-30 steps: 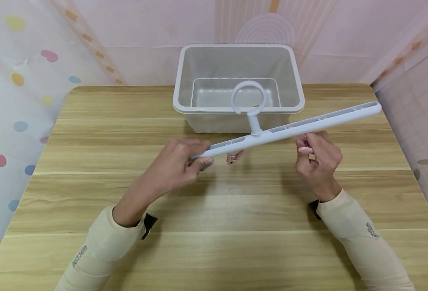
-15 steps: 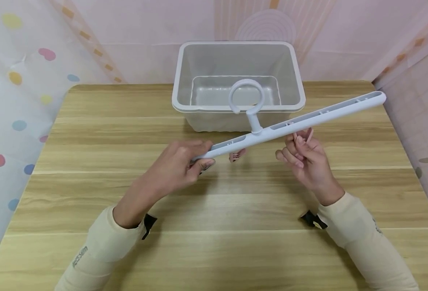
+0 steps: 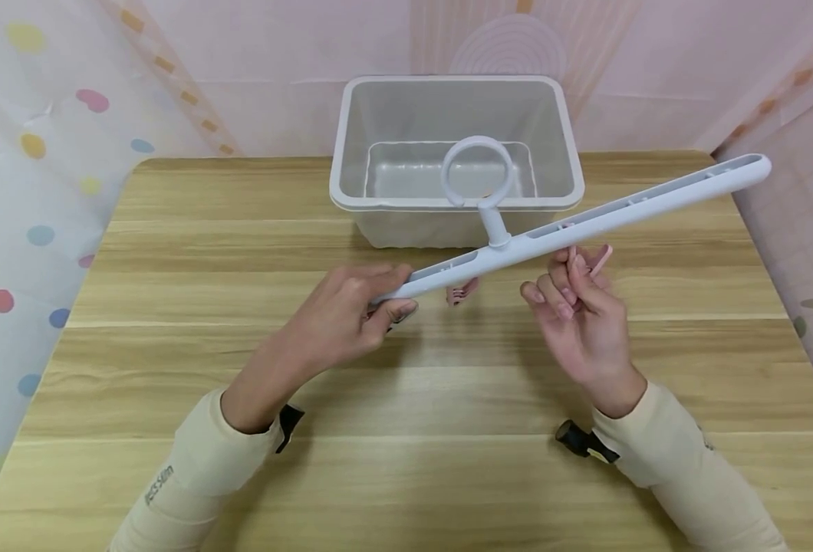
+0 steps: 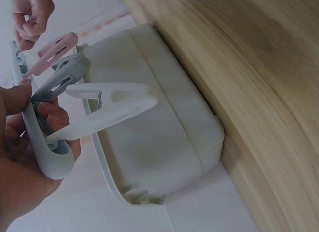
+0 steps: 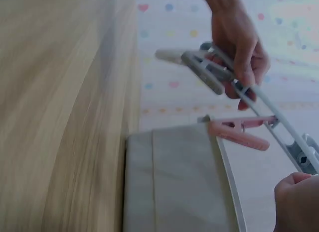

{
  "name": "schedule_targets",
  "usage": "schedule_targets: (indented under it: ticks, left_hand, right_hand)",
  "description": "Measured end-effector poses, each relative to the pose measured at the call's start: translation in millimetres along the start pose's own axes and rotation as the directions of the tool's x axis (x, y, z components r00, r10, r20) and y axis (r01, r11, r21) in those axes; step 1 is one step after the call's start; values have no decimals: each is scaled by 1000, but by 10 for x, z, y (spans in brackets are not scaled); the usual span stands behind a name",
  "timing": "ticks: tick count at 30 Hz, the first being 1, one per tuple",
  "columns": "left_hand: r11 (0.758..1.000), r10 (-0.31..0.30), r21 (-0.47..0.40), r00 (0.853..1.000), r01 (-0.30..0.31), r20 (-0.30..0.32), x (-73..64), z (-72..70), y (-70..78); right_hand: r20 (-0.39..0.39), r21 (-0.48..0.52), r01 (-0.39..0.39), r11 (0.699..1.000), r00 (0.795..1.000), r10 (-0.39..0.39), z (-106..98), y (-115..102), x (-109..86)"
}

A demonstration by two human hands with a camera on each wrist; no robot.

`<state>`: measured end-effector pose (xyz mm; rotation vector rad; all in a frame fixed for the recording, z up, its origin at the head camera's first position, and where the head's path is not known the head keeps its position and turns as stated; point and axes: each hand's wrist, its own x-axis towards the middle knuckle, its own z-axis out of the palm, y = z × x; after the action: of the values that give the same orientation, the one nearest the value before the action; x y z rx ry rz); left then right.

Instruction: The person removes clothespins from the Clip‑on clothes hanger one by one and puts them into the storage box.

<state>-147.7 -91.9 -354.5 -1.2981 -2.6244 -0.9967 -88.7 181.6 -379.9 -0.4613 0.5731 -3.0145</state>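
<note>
Item: hanger (image 3: 627, 218), pale blue-grey, slotted bar, ring hook (image 3: 495, 227) upward. Held tilted over the wooden table (image 3: 441, 483), low end in the left fingers, high end beyond the right fingers.

Left hand (image 3: 340, 318): clasping the bar near its low end, thumb on the near side, fingers on the far side; the rounded tip projects a little past the grip.

Right hand (image 3: 579, 326): thumb and fingertips pinching a pink clip (image 3: 601, 261) just under the bar; other fingers loosely bent.

White clip (image 4: 114, 113): on the bar beside the left fingers, toward the low tip.

Grey clip (image 5: 203, 73): on the bar close against the left fingertips.

Second pink clip (image 5: 239, 136): between the two hands, nearer the left fingers, a free stretch of bar on either side.

Bin (image 3: 413, 228): pale grey, open-topped, on the table ahead of both hands. In the head view the ring overlaps its front rim; the right wrist view shows a gap between bar and rim.

Room: a broad span of tabletop lies nearer the person than both sets of fingers, with open air under the bar. Above and to the right of the right fingers, the high tip overlaps the table's right rear edge in the head view.
</note>
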Motion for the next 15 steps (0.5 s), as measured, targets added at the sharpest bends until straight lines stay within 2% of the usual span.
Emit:
schedule_targets:
  ticks: [2,3,4,5,6,7,9,11,12,13,14,15]
  left_hand:
    - [1000,-5,2,1000,5,-1,-8,-12,11]
    - [1000,-7,4,1000,7,-1,-12,-20,17]
    - [1000,-11,6,1000,11,1,-14,-31,24]
    - [1000,-13,8,1000,13,2,-18,-40,29]
    - [1000,-17,10,1000,17,3,-23,-49,31]
    - [1000,-18,10,1000,18,5,-29,-55,28]
    - [1000,-22,11,1000,22,7,-38,-62,21]
    - [1000,-26,12,1000,26,7,-49,-62,9]
    - [1000,-26,14,1000,26,7,-51,-61,5]
    - [1000,-24,15,1000,24,6,-51,-59,2]
    - [1000,-22,19,1000,22,5,-49,-56,-1]
    - [1000,-18,21,1000,18,2,-46,-51,-2]
  right_hand:
    - [-16,-100,74,992,997,-76,5,9,11]
    - [-18,-183,128,975,991,-134,-1,11,22]
    - [-6,-276,187,943,980,-197,-15,11,35]
    - [14,-382,253,889,963,-268,-30,7,51]
    - [50,-509,321,798,937,-345,-50,1,67]
    - [95,-631,381,676,903,-420,-76,-8,78]
    - [211,-807,450,382,825,-525,-129,-41,99]
    - [331,-880,464,100,751,-572,-176,-80,121]
    - [383,-888,459,-18,719,-580,-195,-98,131]
    - [427,-883,459,-102,692,-583,-212,-113,145]
    - [464,-872,458,-171,667,-583,-226,-124,162]
    - [495,-860,459,-223,645,-582,-238,-133,178]
